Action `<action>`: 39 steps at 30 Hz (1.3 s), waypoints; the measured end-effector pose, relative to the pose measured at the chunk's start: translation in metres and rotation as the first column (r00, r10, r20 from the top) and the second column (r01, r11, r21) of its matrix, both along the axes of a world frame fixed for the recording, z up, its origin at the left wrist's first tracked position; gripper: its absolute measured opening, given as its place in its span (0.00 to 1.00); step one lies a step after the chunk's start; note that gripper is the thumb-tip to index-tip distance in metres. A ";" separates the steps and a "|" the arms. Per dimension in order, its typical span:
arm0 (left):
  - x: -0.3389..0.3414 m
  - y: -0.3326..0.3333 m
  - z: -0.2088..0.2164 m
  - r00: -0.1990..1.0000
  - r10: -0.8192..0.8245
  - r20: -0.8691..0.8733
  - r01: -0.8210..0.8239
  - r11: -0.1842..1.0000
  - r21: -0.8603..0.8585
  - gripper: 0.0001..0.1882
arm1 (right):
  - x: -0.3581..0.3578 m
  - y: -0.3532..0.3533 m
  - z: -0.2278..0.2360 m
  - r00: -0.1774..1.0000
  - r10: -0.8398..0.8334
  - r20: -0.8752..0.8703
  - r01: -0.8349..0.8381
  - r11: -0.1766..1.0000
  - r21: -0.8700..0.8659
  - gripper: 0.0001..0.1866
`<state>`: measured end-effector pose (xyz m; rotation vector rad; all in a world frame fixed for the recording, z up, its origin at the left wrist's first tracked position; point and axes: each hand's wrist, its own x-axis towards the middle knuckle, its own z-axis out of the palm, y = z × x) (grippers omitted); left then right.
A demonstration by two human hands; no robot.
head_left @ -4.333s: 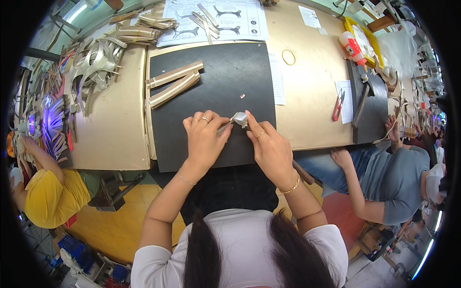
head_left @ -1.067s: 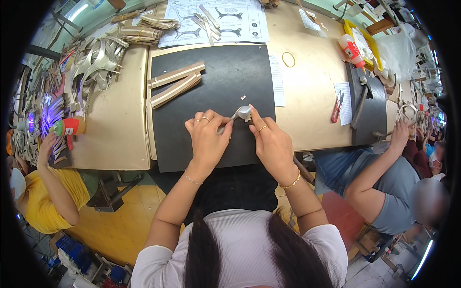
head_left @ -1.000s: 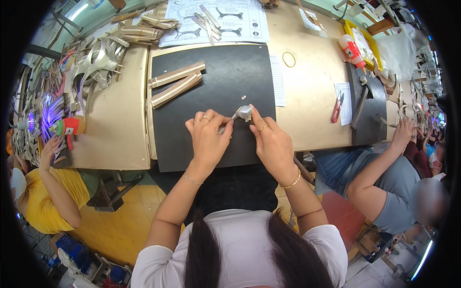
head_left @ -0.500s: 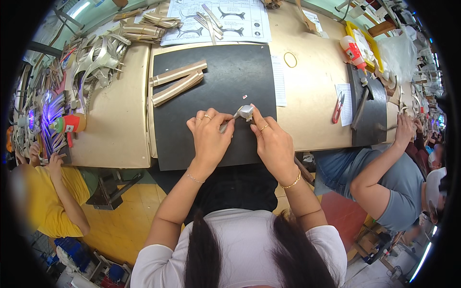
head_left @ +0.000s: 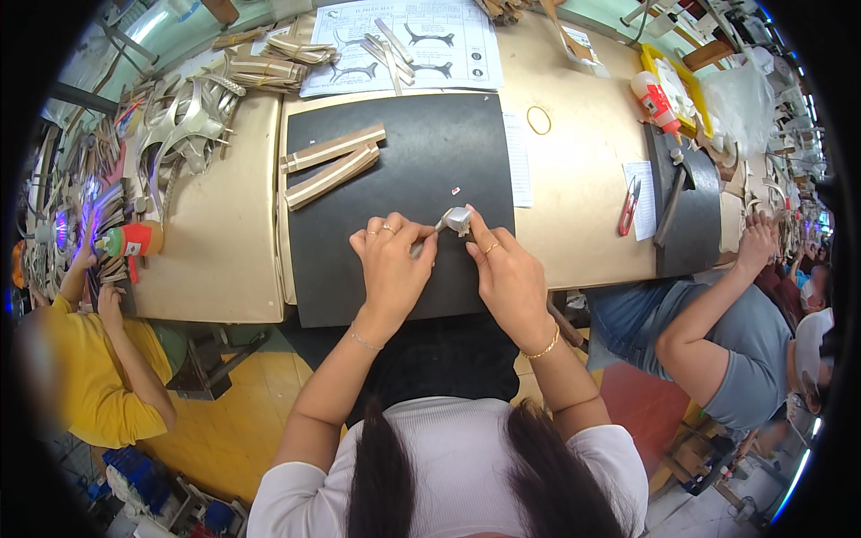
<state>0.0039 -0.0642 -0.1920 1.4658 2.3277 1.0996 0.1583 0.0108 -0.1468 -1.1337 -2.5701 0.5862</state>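
A small silvery piece (head_left: 457,219) with a narrow strip-like end is held just above the black mat (head_left: 413,134). My left hand (head_left: 393,269) pinches its narrow end between thumb and fingers. My right hand (head_left: 513,282) grips the wider end, its index finger laid along the right edge and the thumb below. What sits under the piece is partly hidden by my fingers. Beyond my left hand, two bundles of brown and cream strips (head_left: 332,161) lie slantwise on the mat. A tiny pale scrap (head_left: 456,190) lies just past the silvery piece.
Printed drawings (head_left: 404,45) with loose strips on top lie beyond the mat. Silvery strap parts (head_left: 188,125) and a glue bottle (head_left: 133,238) are at left. To the right are a yellow ring (head_left: 539,120), red snips (head_left: 630,208) and a yellow tray (head_left: 677,85). Co-workers sit on both sides.
My view has shifted slightly, so the mat and hands appear a little lower. Both hands keep their grip on the silvery piece. The left co-worker's arm now reaches farther forward.
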 end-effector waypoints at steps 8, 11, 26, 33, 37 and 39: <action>0.001 0.004 0.001 1.000 -0.010 -0.001 0.011 1.000 0.015 0.03 | 0.002 0.003 0.002 0.998 -0.012 -0.060 0.012 1.000 0.013 0.25; 0.002 0.008 0.000 1.000 -0.024 -0.014 0.025 1.000 0.013 0.03 | 0.004 0.006 0.003 0.991 -0.030 -0.127 0.034 0.999 0.031 0.26; 0.004 0.011 0.001 0.998 -0.012 -0.055 0.012 1.000 -0.010 0.04 | -0.001 0.006 0.011 0.992 -0.004 -0.127 0.005 1.000 0.001 0.27; 0.005 0.013 0.004 0.999 -0.015 -0.045 0.013 0.999 -0.044 0.04 | -0.003 0.005 0.011 0.982 0.017 -0.186 -0.006 0.998 0.061 0.26; 0.005 0.013 0.003 0.998 -0.012 -0.061 0.009 0.999 -0.038 0.04 | -0.004 0.005 0.009 0.997 0.050 0.050 -0.051 0.999 0.011 0.27; 0.005 0.014 0.002 0.998 -0.012 -0.059 0.010 1.000 -0.030 0.04 | -0.004 0.006 0.007 0.995 0.041 -0.093 -0.037 0.998 0.045 0.27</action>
